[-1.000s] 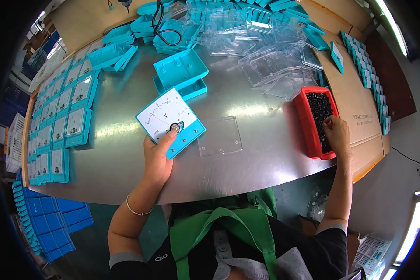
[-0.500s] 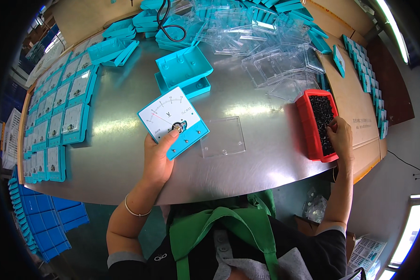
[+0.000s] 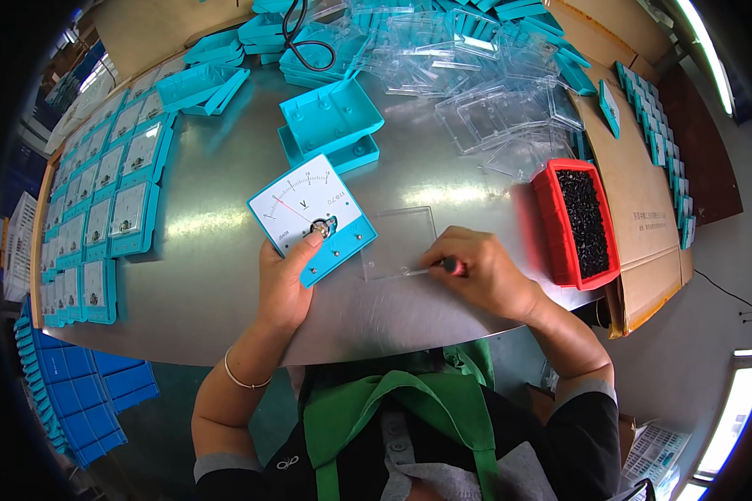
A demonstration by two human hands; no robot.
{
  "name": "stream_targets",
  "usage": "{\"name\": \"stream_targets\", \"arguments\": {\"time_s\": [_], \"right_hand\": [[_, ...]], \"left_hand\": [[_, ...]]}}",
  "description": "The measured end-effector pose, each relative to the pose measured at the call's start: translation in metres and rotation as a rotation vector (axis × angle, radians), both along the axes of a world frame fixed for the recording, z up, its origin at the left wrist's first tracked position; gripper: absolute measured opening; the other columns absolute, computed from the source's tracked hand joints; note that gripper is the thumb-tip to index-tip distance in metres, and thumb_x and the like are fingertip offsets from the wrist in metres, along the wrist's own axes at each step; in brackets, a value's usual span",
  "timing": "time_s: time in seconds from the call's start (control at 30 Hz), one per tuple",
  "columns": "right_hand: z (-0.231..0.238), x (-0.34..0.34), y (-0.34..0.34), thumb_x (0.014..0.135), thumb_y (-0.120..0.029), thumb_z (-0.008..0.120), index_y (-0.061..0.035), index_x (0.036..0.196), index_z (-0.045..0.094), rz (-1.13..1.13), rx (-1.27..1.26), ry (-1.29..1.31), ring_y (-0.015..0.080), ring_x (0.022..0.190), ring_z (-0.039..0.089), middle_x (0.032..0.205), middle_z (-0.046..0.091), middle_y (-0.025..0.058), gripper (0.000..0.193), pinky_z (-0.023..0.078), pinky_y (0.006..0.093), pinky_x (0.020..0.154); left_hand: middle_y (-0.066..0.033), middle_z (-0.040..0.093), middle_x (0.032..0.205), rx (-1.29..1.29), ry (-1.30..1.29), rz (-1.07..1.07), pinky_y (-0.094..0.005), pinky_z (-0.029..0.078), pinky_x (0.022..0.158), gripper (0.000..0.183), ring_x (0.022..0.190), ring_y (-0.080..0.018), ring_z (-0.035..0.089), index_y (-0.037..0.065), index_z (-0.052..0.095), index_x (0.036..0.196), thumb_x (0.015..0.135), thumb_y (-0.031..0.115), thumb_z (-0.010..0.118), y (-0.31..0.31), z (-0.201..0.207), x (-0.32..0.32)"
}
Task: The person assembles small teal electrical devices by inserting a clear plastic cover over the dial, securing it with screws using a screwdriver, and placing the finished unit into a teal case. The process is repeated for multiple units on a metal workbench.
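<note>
My left hand (image 3: pixel 286 284) grips a voltmeter (image 3: pixel 313 219) with a white dial, a thin red needle and a teal base; its thumb lies by the round opening low on the dial. My right hand (image 3: pixel 489 275) is closed around a tool with a red and black handle (image 3: pixel 454 265), its round end showing and the rest hidden by the fingers. This hand is over the right edge of a clear plastic cover (image 3: pixel 397 244) lying flat on the metal table. Whether it touches the cover I cannot tell.
A red bin (image 3: pixel 557 242) of small black pieces stands to the right on cardboard (image 3: pixel 643 238). Teal cases (image 3: pixel 330 117) and piled clear covers (image 3: pixel 501 117) lie at the back. Rows of meters (image 3: pixel 134 213) fill the left side; more stand at far right (image 3: pixel 656 134).
My right hand has left the red bin and moved left to the clear cover, with a red and black handle now showing in it. My left hand still holds the voltmeter in nearly the same place.
</note>
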State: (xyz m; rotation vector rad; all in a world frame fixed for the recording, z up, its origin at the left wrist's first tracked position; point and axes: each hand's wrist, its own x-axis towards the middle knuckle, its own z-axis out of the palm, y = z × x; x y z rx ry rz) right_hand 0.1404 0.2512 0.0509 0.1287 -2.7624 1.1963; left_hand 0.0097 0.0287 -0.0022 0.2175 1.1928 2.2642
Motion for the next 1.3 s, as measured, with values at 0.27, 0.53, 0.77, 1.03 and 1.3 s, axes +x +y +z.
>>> {"name": "stream_targets", "arguments": {"time_s": [0.27,0.53,0.77,1.03,1.3], "right_hand": [[-0.01,-0.017,-0.019,0.066,0.008,0.063,-0.0028,0.083,0.062,0.091,0.187,0.019,0.0292,0.071,0.061,0.079,0.061,0.0114,0.02,0.049,0.0381,0.061],[-0.008,-0.022,-0.02,0.069,0.002,0.062,-0.0049,0.077,0.059,0.197,0.368,-0.006,0.0299,0.073,0.061,0.079,0.058,0.0088,0.011,0.05,0.0389,0.061],[-0.006,-0.033,-0.016,0.071,0.0,0.062,-0.0065,0.075,0.059,0.264,0.359,-0.159,0.0296,0.078,0.061,0.082,0.057,0.0089,0.008,0.05,0.0392,0.065],[0.008,-0.095,-0.002,0.058,-0.022,0.079,-0.0081,0.079,0.064,0.309,0.396,-0.678,0.024,0.075,0.064,0.076,0.066,0.0054,0.029,0.047,0.036,0.063],[0.024,-0.097,-0.022,0.06,-0.024,0.08,-0.0089,0.086,0.066,0.415,0.63,-0.544,0.0298,0.08,0.066,0.08,0.068,0.0064,0.033,0.048,0.04,0.064]], "left_hand": [[-0.0075,0.063,0.105,-0.027,-0.012,0.002,-0.0302,0.049,0.084,0.031,0.095,-0.0138,0.061,0.0,0.055,0.113,0.084,0.003,0.063,-0.003,-0.002,0.003],[-0.0078,0.063,0.105,-0.028,-0.03,-0.007,-0.0302,0.049,0.083,0.032,0.094,-0.0142,0.061,0.0,0.056,0.114,0.084,0.004,0.064,-0.003,-0.001,0.002],[-0.0083,0.063,0.106,-0.031,-0.031,0.003,-0.0306,0.05,0.083,0.031,0.094,-0.0148,0.062,0.0,0.055,0.114,0.084,0.003,0.063,-0.003,-0.001,0.005],[-0.0092,0.063,0.106,-0.016,-0.098,0.003,-0.0316,0.05,0.083,0.033,0.095,-0.0164,0.062,-0.001,0.054,0.115,0.083,0.002,0.062,-0.003,0.001,0.004],[-0.0094,0.062,0.106,0.009,-0.038,0.015,-0.0326,0.051,0.083,0.032,0.095,-0.0177,0.062,-0.001,0.053,0.114,0.084,0.003,0.061,-0.001,0.003,0.003]]}}
